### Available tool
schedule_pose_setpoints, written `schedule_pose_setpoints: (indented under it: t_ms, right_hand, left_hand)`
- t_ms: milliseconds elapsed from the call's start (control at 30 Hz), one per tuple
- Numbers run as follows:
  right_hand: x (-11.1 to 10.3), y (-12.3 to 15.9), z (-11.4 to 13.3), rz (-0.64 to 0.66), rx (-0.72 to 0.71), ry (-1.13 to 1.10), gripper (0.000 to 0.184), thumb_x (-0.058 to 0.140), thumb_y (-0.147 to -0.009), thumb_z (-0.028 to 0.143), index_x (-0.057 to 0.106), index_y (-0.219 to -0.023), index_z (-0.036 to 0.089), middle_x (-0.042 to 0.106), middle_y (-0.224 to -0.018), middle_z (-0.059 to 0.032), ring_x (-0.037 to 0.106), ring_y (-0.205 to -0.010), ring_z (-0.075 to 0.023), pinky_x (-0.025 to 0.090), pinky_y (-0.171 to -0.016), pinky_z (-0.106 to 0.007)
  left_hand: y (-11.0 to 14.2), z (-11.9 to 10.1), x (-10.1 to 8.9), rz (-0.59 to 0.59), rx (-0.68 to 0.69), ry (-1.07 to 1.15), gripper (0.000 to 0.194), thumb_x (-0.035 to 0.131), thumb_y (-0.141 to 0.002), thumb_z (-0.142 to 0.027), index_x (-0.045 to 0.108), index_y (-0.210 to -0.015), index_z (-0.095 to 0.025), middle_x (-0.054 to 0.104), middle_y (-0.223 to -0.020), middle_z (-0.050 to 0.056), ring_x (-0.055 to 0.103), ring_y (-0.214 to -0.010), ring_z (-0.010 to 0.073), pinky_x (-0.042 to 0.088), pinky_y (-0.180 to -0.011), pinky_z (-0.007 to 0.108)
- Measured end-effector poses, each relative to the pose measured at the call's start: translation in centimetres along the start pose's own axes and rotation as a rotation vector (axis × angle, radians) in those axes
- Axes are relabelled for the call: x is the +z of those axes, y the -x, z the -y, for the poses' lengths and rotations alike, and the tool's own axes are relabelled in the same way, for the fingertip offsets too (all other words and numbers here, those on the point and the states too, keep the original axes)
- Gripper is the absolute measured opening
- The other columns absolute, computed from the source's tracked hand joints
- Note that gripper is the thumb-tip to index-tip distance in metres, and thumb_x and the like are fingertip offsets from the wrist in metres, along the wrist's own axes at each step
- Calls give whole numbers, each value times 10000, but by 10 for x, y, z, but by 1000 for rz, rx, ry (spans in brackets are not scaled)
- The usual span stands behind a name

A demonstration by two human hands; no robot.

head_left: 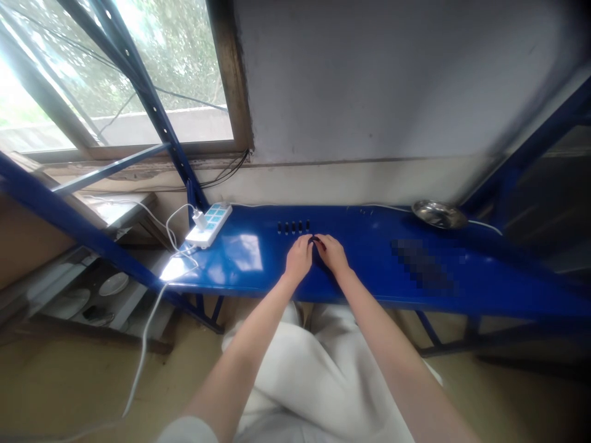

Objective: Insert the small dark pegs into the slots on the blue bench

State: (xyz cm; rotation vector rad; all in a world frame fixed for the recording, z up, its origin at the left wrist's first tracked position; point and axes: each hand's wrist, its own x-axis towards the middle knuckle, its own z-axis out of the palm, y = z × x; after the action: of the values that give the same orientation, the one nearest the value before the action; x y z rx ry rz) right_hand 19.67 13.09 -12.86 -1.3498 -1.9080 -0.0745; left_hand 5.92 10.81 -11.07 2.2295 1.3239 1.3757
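Over the blue table [258, 280], my left hand [298, 257] and my right hand [332, 252] meet at the fingertips. Between them is a small dark piece [314, 239], gripped from both sides; its kind is too small to make out and the fingers partly cover it. Just beyond my left hand, several small black pieces [293, 227] stand or lie in a short row, spaced apart from one another. They look like narrow dark blocks with lighter ends.
A white power strip [210, 226] with a plugged-in charger lies at the table's left end, its cable hanging down. A shiny metal bowl [438, 214] sits at the back right. Tiny bits [366, 212] lie near the back edge. A blurred dark patch [422, 264] is at right.
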Motion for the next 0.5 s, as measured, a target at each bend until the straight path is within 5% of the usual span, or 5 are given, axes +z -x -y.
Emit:
schedule_pose_setpoints:
  t_ms: [500]
  right_hand:
    - [3, 1, -5, 19, 103, -103, 395, 437, -812, 249, 495, -1191, 153, 635, -850, -78, 589, -737, -198, 496, -651, -341]
  left_hand:
    - [2, 6, 2, -14, -31, 38, 217, 393, -892, -258, 574, -984, -179, 636, -934, 66, 598, -851, 152, 487, -740, 276]
